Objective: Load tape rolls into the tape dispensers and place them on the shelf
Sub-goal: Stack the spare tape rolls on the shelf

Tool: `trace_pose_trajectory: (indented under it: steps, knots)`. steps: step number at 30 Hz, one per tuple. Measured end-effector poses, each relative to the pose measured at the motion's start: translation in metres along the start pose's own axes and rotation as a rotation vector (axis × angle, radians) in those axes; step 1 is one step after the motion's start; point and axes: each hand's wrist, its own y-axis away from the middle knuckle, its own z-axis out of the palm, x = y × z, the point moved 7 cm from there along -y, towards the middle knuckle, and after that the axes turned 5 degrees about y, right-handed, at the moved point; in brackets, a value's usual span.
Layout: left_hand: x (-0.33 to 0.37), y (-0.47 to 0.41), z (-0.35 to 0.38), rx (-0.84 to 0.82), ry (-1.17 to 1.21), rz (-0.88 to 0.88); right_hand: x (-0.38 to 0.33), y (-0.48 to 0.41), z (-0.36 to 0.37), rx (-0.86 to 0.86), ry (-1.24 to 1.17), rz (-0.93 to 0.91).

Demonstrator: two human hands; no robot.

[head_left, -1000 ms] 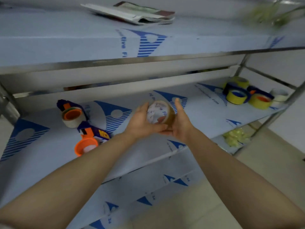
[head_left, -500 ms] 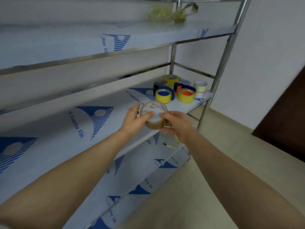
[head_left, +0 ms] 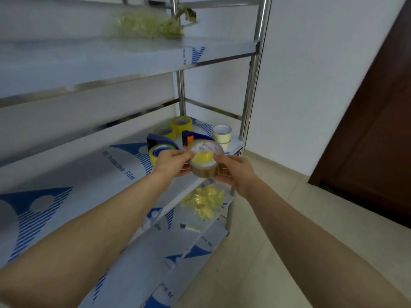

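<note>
The left hand (head_left: 171,162) and right hand (head_left: 236,172), fingers pinching the roll (head_left: 205,162), have carried it rightward to the dispensers (head_left: 156,138), so loading looks next.

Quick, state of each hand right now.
Left hand: holding the tape roll, fingers pinching its left edge.
Right hand: holding the same tape roll, fingers curled round its right side.
</note>
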Motion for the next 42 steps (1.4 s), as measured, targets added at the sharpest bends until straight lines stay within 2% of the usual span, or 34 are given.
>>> trace_pose_trajectory:
  steps: [8,17,21,23,27,32,38,42]
  knots:
    - [0.025,-0.088,0.05,0.009,0.035,-0.035,-0.062,-0.095,-0.039,0.06,0.243,-0.082]
    - [0.052,-0.15,0.051,0.15,0.109,0.017,-0.105,-0.193,-0.019,0.007,0.467,-0.156]
    - [0.062,-0.183,0.03,0.35,-0.059,0.012,-0.135,-0.252,-0.011,0.003,0.664,-0.22]
    - [0.065,-0.197,0.022,0.389,-0.12,0.002,-0.141,-0.283,-0.004,-0.04,0.733,-0.212]
    - [0.062,-0.221,0.008,0.493,-0.325,-0.121,-0.144,-0.343,0.012,-0.146,0.977,-0.248]
    - [0.06,-0.238,-0.004,0.575,-0.555,-0.197,-0.124,-0.398,0.031,-0.314,1.312,-0.267]
    - [0.058,-0.243,-0.007,0.613,-0.781,-0.254,-0.083,-0.425,0.047,-0.476,1.403,-0.155]
    - [0.061,-0.25,0.0,0.604,-0.906,-0.256,-0.068,-0.431,0.052,-0.557,1.515,-0.153]
